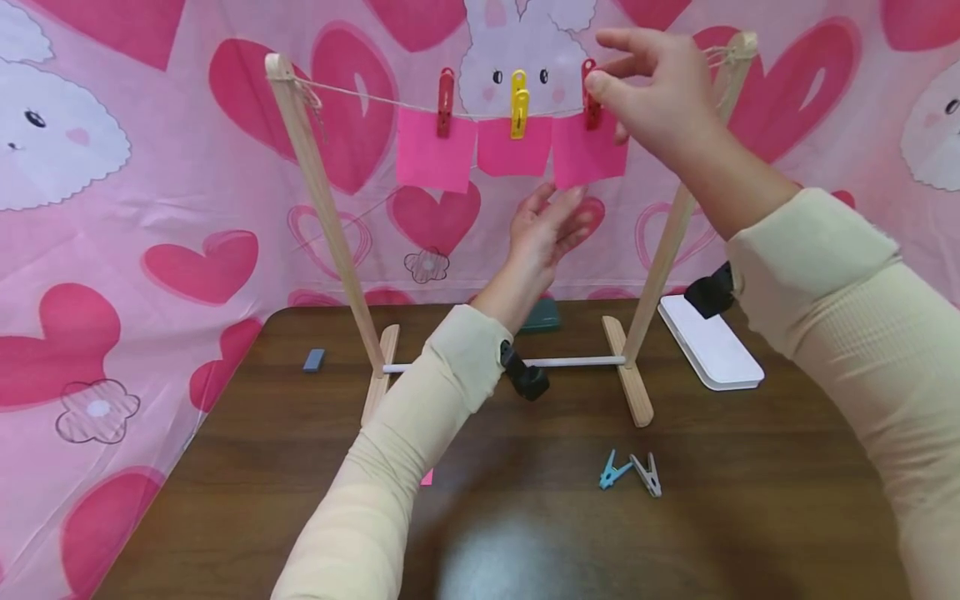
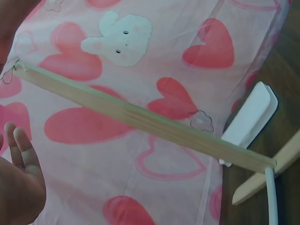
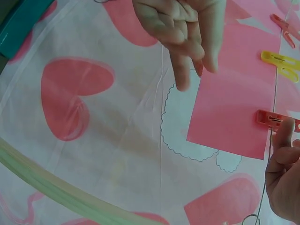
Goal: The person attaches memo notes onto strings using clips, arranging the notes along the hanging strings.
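Observation:
Three pink paper squares hang in a row on a string [image 1: 352, 93] in the head view. A red clothespin [image 1: 446, 104] clips the left paper [image 1: 435, 162], a yellow clothespin [image 1: 519, 108] the middle paper [image 1: 513, 158], and another red clothespin [image 1: 591, 104] the right paper [image 1: 588, 162]. My right hand [image 1: 663, 87] pinches the upper end of that right red clothespin, seen closer in the right wrist view [image 3: 286, 173]. Just below the right paper is my left hand [image 1: 543, 221], fingers loosely extended and holding nothing; whether its fingertips touch the paper's lower edge, I cannot tell.
The string spans two wooden posts [image 1: 326, 208], joined low by a white rod [image 1: 573, 362]. On the brown table [image 1: 540, 517] lie blue [image 1: 615, 471] and grey [image 1: 647, 476] clothespins, a white case [image 1: 708, 342], a green object [image 1: 542, 316] and a small blue block [image 1: 314, 360].

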Available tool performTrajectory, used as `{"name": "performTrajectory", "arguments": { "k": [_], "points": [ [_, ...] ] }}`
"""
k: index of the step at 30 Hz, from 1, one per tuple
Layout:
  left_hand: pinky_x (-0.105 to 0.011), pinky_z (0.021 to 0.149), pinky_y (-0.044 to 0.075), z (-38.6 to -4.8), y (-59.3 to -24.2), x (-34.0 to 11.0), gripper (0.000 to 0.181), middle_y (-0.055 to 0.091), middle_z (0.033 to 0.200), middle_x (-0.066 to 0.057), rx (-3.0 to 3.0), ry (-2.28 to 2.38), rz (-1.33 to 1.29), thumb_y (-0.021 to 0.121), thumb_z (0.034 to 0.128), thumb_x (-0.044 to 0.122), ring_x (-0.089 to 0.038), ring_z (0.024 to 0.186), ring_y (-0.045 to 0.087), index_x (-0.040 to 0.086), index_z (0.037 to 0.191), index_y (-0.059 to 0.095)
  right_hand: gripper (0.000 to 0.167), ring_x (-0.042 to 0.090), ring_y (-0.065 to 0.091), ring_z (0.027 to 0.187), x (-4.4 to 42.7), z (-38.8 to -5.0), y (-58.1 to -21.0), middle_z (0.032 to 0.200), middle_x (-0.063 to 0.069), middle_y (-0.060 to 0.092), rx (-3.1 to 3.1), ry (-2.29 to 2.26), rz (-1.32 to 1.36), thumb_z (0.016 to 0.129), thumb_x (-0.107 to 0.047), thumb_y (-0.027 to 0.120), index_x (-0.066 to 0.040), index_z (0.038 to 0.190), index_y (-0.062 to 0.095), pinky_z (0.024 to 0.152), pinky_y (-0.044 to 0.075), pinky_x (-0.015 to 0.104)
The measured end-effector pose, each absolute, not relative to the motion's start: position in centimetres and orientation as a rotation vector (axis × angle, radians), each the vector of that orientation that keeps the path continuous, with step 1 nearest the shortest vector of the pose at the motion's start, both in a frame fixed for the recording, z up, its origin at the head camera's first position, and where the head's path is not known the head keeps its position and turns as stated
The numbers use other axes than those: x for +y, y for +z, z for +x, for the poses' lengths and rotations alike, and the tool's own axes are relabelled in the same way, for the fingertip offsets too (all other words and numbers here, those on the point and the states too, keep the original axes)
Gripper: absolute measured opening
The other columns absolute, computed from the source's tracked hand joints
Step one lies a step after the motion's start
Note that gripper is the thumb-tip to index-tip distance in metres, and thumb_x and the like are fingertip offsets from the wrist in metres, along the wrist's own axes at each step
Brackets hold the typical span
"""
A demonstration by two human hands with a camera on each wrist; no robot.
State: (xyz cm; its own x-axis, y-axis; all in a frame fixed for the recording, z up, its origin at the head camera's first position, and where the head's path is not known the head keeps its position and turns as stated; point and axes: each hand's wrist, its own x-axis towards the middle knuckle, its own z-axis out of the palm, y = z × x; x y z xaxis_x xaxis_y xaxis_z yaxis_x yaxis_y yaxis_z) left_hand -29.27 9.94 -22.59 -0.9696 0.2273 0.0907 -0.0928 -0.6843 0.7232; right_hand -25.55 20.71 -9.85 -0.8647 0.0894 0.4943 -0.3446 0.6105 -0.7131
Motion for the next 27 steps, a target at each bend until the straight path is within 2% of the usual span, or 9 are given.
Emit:
{"name": "performTrajectory", "arguments": {
  "k": [4,9,12,14,17,20,23,25,27],
  "points": [
    [-0.024,0.053,0.052,-28.8,-23.6,8.7,0.03,0.063,0.074,-0.005,1.242,2.657,0.254,0.065,0.0863,0.009,-0.012,0.053,0.062,0.016,0.115,0.059,0.043,0.005,0.056,0.064,21.0,-24.9,-10.3,0.122,0.001,0.058,-2.236,1.183,0.247,0.089,-0.029,0.06,-0.026,0.131,0.053,0.061,0.045,0.013],
    [-0.024,0.052,0.051,-27.9,-25.4,6.0,0.035,0.066,0.091,-0.009,1.581,2.345,0.261,0.066,0.0861,0.011,-0.014,0.057,0.063,0.014,0.12,0.058,0.032,0.0,0.05,0.054,22.3,-23.6,-12.4,0.114,0.001,0.062,-2.023,0.994,0.412,0.089,-0.02,0.06,-0.016,0.121,0.061,0.058,0.041,0.016],
    [-0.024,0.053,0.05,-27.6,-27.0,3.7,0.037,0.064,0.106,-0.011,1.838,1.999,0.352,0.064,0.0875,0.012,-0.015,0.062,0.063,0.012,0.123,0.056,0.026,-0.005,0.048,0.055,23.5,-22.8,-14.4,0.099,-0.002,0.065,-1.955,0.823,0.498,0.087,-0.015,0.061,-0.007,0.112,0.065,0.056,0.039,0.014],
    [-0.025,0.053,0.049,-27.5,-28.2,1.9,0.035,0.063,0.106,-0.013,2.017,1.73,0.444,0.064,0.0879,0.013,-0.017,0.064,0.062,0.01,0.122,0.057,0.024,-0.008,0.047,0.056,24.3,-22.2,-16.0,0.088,-0.002,0.065,-1.969,0.758,0.55,0.085,-0.011,0.062,-0.003,0.108,0.066,0.056,0.038,0.012],
    [-0.027,0.05,0.047,-27.5,-30.3,-0.8,0.03,0.064,0.097,-0.012,2.279,1.358,0.587,0.064,0.0876,0.014,-0.018,0.063,0.062,0.008,0.117,0.06,0.023,-0.009,0.047,0.054,25.6,-21.7,-18.7,0.076,-0.002,0.063,-2.077,0.676,0.642,0.081,-0.004,0.066,-0.001,0.104,0.067,0.052,0.037,0.011],
    [-0.029,0.054,0.049,-27.5,-32.4,-3.3,0.027,0.065,0.093,-0.01,2.506,1.069,0.646,0.065,0.0862,0.014,-0.021,0.066,0.062,0.005,0.112,0.063,0.02,-0.003,0.048,0.052,26.9,-21.4,-21.4,0.07,0.003,0.064,-2.216,0.519,0.749,0.078,-0.005,0.068,-0.003,0.098,0.068,0.05,0.038,0.015],
    [-0.032,0.065,0.051,-27.5,-34.1,-5.4,0.026,0.065,0.1,-0.011,2.667,0.815,0.656,0.065,0.0846,0.013,-0.023,0.077,0.062,0.003,0.109,0.065,0.017,0.006,0.05,0.051,28.2,-21.5,-24.3,0.067,0.001,0.063,-2.255,0.314,0.909,0.087,-0.022,0.063,-0.006,0.09,0.068,0.046,0.04,0.025],
    [-0.034,0.075,0.049,-27.4,-35.0,-6.7,0.027,0.064,0.105,-0.011,2.751,0.647,0.643,0.067,0.0829,0.013,-0.023,0.089,0.061,0.004,0.108,0.066,0.017,0.009,0.05,0.051,28.7,-21.3,-26.1,0.065,-0.001,0.062,-2.301,0.231,1.005,0.086,-0.024,0.063,-0.008,0.086,0.067,0.046,0.041,0.03],
    [-0.038,0.077,0.048,-27.3,-35.9,-8.0,0.027,0.064,0.107,-0.01,2.802,0.52,0.582,0.069,0.081,0.013,-0.024,0.093,0.059,0.006,0.107,0.067,0.014,0.008,0.05,0.053,29.0,-21.1,-27.8,0.066,-0.003,0.061,-2.438,0.204,1.046,0.086,-0.024,0.065,-0.01,0.086,0.067,0.047,0.043,0.03]
  ]
}}
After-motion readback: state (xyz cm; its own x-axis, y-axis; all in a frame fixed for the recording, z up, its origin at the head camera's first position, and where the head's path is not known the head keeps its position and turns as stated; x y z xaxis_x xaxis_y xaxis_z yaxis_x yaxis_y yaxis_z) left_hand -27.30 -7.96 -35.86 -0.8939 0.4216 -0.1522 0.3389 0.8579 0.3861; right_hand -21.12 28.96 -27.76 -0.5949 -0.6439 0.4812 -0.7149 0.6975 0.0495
